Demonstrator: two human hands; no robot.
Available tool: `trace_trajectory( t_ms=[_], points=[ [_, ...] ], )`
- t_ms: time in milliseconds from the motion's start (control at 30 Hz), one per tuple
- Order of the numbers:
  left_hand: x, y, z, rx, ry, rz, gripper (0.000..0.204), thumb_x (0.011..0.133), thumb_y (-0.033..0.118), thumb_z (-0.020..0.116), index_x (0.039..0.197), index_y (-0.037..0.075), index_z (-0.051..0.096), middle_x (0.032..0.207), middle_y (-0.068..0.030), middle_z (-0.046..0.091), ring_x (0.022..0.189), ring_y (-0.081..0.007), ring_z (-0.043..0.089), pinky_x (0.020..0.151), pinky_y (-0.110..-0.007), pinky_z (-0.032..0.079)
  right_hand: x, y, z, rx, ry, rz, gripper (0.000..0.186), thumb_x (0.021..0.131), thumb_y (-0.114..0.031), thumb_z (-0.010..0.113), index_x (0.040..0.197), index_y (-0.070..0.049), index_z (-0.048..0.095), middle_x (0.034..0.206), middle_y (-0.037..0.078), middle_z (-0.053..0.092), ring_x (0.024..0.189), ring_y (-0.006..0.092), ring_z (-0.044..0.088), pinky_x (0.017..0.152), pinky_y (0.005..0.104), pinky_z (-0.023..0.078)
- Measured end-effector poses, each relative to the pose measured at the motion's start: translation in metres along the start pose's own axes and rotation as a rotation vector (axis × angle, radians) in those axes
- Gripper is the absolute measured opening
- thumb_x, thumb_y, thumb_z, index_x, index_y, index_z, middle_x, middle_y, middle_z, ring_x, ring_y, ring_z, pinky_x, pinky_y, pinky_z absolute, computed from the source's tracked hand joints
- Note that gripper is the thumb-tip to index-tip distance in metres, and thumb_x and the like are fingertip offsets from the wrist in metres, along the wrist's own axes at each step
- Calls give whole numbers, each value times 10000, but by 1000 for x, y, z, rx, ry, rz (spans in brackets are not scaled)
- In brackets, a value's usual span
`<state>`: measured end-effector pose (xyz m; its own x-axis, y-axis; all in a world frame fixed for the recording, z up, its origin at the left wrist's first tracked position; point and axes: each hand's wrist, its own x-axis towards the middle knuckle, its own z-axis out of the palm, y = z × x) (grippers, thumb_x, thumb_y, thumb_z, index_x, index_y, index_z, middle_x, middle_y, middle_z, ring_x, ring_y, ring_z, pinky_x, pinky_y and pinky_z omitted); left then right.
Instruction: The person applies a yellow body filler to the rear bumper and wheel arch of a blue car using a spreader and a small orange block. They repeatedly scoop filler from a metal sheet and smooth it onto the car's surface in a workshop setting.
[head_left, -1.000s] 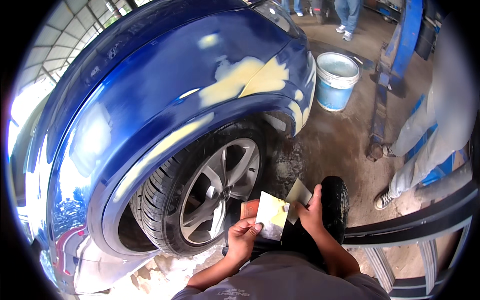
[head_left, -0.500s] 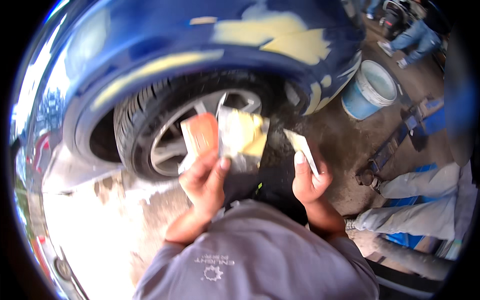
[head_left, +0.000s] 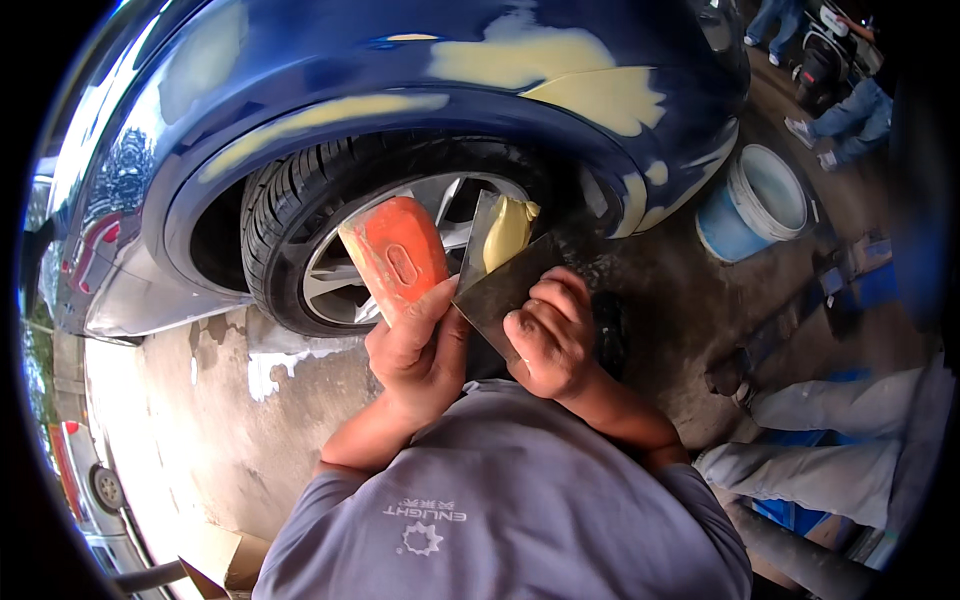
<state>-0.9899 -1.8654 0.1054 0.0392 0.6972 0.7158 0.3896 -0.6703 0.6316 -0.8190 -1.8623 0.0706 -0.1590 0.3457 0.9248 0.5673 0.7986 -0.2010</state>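
Observation:
My left hand [head_left: 420, 345] is closed on an orange plastic piece [head_left: 395, 250] with rounded corners and an oval recess, smeared with pale filler. Beside that piece, the same hand grips a flat mixing plate [head_left: 479, 236] carrying a lump of yellow body filler [head_left: 508, 230]. A dark, flat putty spreader [head_left: 500, 300] is pinched in my right hand [head_left: 552, 335]. It overlaps the lower part of the plate, just under the filler; whether they touch I cannot tell. Behind both hands is the wheel [head_left: 330, 285] of a blue car [head_left: 330, 60], whose panels bear dried yellow filler patches [head_left: 605, 95].
A blue-and-white bucket [head_left: 735, 215] stands on the floor past the car's right end. Someone's grey trouser legs [head_left: 830, 440] are close at right, near blue metal equipment [head_left: 865, 275]. Farther off are jeans-clad legs [head_left: 850, 120] and a motorcycle [head_left: 825, 65]. A cardboard box [head_left: 235, 560] lies lower left.
My right hand has come left and up to the plate, turning the spreader flat across it. The orange piece now faces me more; the filler plate has turned more edge-on.

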Motion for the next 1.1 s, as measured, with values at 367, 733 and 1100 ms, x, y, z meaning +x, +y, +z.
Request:
trace_trajectory(
  t_ms=[367,733,1100],
  points=[
    [-32,-56,-47,102,295,86,231,870,-91,701,1098,-68,674,904,-187,739,823,-217,711,817,-335,540,2,15,-19,1357,503,996,419,987,-60,554,1397,-18,482,1339,123,591,1223,268,583,1071,474,435],
    [-80,-86,-66,-113,32,-235,148,857,-50,728,1002,-45,699,779,-129,706,653,-156,654,653,-272,508,179,12,-55,-257,-61,98,217,861,105,567,1065,74,632,977,177,681,774,274,665,693,323,507],
    [-91,-125,-87,-235,-24,-264,144,847,-34,739,985,-17,705,818,-160,709,713,-224,693,701,-307,529,262,51,-23,-580,-297,137,341,795,34,572,1112,27,696,1001,252,693,939,419,667,859,439,540]
  ],
)
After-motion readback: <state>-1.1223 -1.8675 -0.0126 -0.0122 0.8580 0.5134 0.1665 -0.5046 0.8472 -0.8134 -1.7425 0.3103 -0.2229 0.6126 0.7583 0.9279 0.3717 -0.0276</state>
